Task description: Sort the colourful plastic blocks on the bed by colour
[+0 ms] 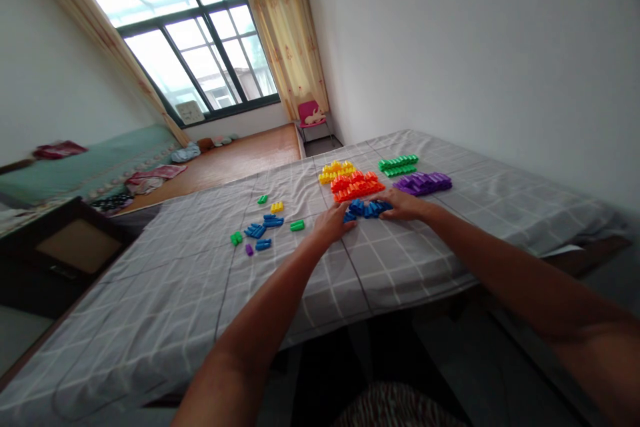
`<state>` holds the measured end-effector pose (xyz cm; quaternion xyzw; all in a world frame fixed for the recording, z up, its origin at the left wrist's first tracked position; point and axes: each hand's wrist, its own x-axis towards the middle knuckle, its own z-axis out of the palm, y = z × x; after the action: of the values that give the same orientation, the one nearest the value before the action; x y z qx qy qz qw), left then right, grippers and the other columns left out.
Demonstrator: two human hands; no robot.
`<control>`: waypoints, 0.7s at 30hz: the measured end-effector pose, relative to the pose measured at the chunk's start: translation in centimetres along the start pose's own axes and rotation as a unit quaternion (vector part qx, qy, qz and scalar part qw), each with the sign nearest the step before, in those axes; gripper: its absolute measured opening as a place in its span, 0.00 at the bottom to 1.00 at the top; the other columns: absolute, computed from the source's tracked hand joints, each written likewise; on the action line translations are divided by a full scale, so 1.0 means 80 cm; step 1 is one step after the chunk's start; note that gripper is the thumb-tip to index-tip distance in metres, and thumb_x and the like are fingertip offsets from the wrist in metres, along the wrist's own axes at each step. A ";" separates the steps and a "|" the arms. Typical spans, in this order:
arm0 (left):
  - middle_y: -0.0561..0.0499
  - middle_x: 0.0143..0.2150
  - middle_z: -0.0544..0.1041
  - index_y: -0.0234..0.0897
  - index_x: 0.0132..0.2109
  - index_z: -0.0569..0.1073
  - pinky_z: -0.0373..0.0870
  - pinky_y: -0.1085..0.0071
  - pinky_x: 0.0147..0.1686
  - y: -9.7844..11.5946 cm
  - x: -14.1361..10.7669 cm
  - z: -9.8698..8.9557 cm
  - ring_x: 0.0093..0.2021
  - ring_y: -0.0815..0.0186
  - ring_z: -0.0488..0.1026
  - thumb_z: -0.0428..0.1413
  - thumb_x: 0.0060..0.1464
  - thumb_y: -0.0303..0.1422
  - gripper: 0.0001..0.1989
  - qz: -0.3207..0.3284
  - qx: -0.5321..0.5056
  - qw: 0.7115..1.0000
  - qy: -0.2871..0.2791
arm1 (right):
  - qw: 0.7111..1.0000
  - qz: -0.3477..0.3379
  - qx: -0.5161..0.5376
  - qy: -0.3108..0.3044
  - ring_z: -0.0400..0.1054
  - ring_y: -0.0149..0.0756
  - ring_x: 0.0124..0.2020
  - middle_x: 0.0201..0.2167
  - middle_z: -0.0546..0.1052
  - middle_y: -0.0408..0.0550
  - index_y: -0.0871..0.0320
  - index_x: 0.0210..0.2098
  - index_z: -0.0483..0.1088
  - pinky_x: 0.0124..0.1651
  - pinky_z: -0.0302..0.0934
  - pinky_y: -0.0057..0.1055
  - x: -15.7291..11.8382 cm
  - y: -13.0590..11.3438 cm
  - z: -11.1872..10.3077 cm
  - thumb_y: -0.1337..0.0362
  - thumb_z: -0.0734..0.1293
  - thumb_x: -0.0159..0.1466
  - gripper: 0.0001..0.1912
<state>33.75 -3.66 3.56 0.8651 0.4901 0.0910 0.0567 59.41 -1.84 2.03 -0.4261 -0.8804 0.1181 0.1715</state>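
Note:
A bunch of small blue plastic pieces point(367, 208) lies on the grey checked cloth point(400, 260), between my two hands. My left hand point(333, 223) closes round the left end of the bunch, thumb on the near side and fingers on the far side. At the opposite end, my right hand point(404, 204) is curled round the blue pieces in the same way. Just beyond are stacked orange pieces point(356, 185), with yellow pieces point(336, 171) behind them. Purple pieces point(423, 183) and green pieces point(399, 165) are grouped to the right.
Loose blue pieces point(255, 231), a green pair point(297, 225), a yellow cluster point(277, 207) and a purple piece point(249, 249) are scattered left of my hands. A white wall point(475, 60) borders the bed-like surface on the right. A dark cabinet point(55, 253) stands at the left.

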 end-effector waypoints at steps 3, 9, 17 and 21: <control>0.46 0.55 0.71 0.44 0.61 0.62 0.70 0.64 0.45 -0.001 -0.002 0.000 0.50 0.57 0.73 0.55 0.55 0.44 0.28 0.010 -0.016 1.000 0.010 | 0.999 0.027 -0.018 0.002 0.69 0.43 0.52 0.51 0.76 0.48 0.54 0.56 0.69 0.55 0.59 0.35 -0.002 0.004 0.001 0.62 0.69 0.53 0.30; 0.44 0.53 0.72 0.40 0.60 0.64 0.70 0.63 0.46 -0.011 -0.010 -0.002 0.48 0.57 0.74 0.58 0.51 0.46 0.31 0.012 -0.037 0.999 0.006 | 0.996 0.065 -0.056 0.029 0.65 0.50 0.55 0.53 0.74 0.53 0.56 0.57 0.69 0.55 0.59 0.41 0.007 -0.008 -0.005 0.53 0.72 0.53 0.33; 0.46 0.45 0.76 0.37 0.50 0.73 0.70 0.66 0.47 -0.025 -0.009 -0.002 0.42 0.61 0.75 0.57 0.52 0.36 0.18 0.017 -0.013 1.000 -0.014 | 0.996 0.054 -0.070 -0.019 0.68 0.49 0.50 0.48 0.76 0.54 0.56 0.57 0.69 0.48 0.62 0.37 0.061 -0.057 0.017 0.51 0.70 0.56 0.32; 0.47 0.44 0.78 0.37 0.52 0.73 0.70 0.67 0.47 -0.036 -0.010 -0.009 0.42 0.61 0.75 0.57 0.50 0.33 0.20 0.012 -0.020 0.999 -0.028 | 0.997 0.030 -0.049 -0.053 0.70 0.44 0.47 0.47 0.77 0.52 0.56 0.55 0.71 0.45 0.62 0.31 0.062 -0.052 0.017 0.61 0.70 0.55 0.27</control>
<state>30.77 -2.85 3.65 0.8717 0.4761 0.0776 0.0867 53.01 -0.53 3.29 -0.4535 -0.8798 0.1019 0.0997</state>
